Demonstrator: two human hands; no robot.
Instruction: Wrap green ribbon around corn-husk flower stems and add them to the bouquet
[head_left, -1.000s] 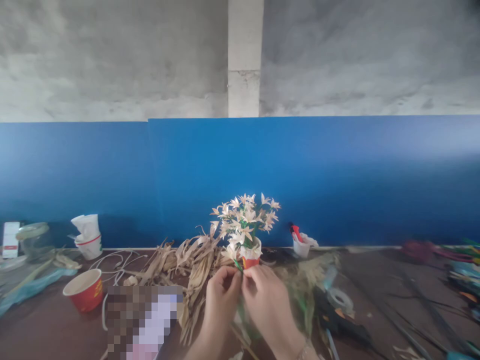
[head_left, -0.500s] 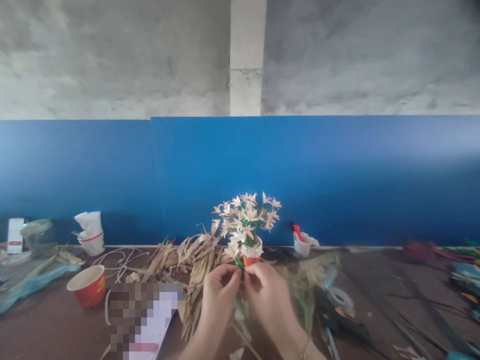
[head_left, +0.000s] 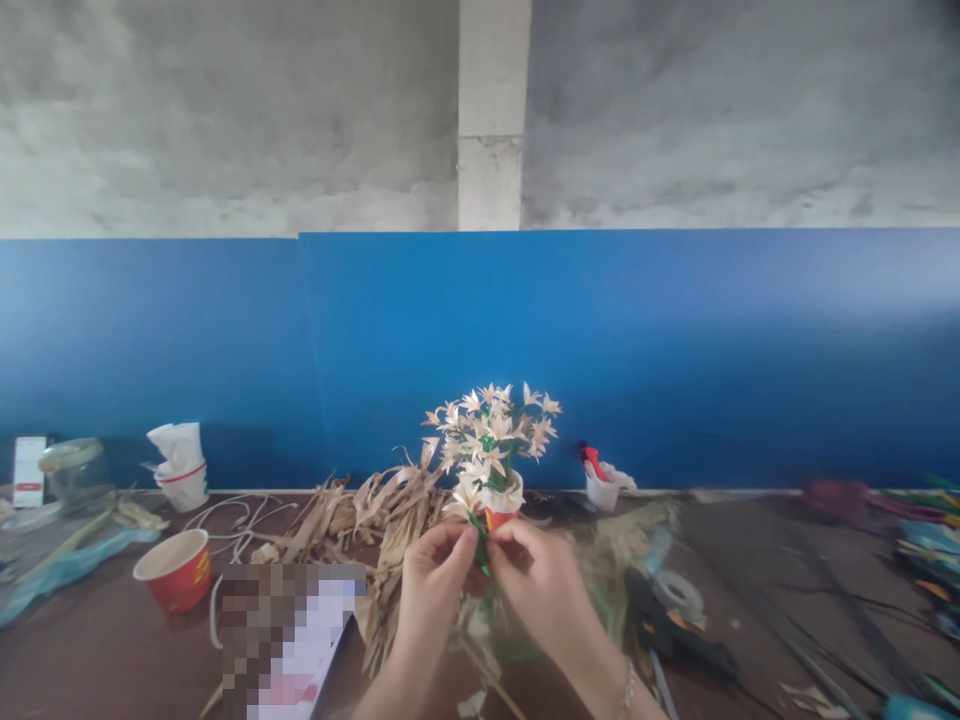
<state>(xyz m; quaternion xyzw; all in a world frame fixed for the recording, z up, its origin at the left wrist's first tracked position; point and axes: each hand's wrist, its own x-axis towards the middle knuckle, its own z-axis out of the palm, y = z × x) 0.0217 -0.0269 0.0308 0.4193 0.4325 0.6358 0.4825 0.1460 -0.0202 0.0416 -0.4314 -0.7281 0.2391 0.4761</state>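
Note:
A cream artificial flower [head_left: 468, 494] with a green-wrapped stem [head_left: 481, 550] stands up between my two hands. My left hand [head_left: 433, 580] pinches this stem below the bloom. On its other side my right hand [head_left: 538, 580] has thumb and forefinger pressed together near the lower stem; what lies between those fingertips is too small to make out. Just behind the hands, a red-and-white paper cup [head_left: 501, 517] holds a bunch of similar cream flowers [head_left: 499, 430] with green stems. The held bloom partly overlaps that bunch.
Dried husks [head_left: 394, 525] lie heaped to the left, beside white cables [head_left: 244, 520] and a red paper cup [head_left: 174, 572]. A partly pixelated phone [head_left: 307, 650] is in front. Right of my hands are a tape roll [head_left: 679, 597], a black tool [head_left: 686, 640] and a white cup [head_left: 602, 490].
My hands have moved slightly apart, the right a little to the right and down. More of the green stem shows between them. The flower bunch stays in place.

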